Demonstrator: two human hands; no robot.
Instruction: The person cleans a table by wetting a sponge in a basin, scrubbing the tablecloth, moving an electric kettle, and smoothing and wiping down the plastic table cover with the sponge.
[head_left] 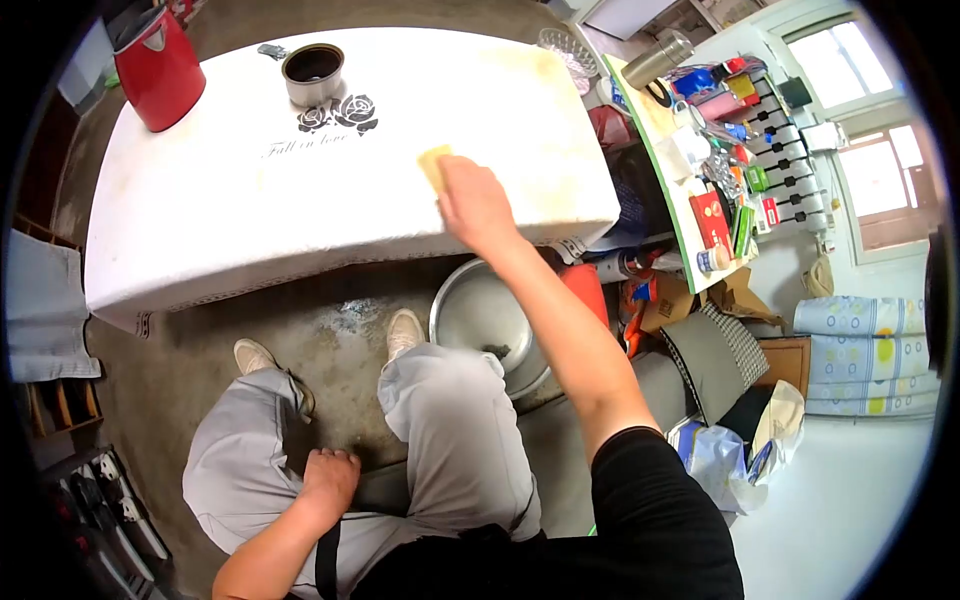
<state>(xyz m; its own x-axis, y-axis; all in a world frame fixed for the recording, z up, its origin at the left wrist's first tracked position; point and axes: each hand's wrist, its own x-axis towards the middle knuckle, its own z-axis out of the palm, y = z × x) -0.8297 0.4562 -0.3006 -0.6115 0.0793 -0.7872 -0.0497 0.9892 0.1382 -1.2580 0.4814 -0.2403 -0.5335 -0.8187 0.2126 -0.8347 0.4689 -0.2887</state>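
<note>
My right hand (474, 203) is stretched out over the white tablecloth (230, 200), its fingers closed on a flat yellow cloth (434, 168) that lies against the table's surface. My left hand (332, 480) rests near my left thigh at the seat's edge, fingers curled downward; whether anything is under them is hidden. Farther back on the table, a metal bowl (313, 78) with a dark inside stands behind a printed black rose pattern. A red kettle (160, 75) stands at the table's far left.
A large metal basin (480, 320) sits on the floor under the table's front edge, beside my right leg. To the right, a cluttered shelf (650, 140) holds a steel flask (657, 60) and small boxes. A grey cushion (705, 365) lies on the sofa.
</note>
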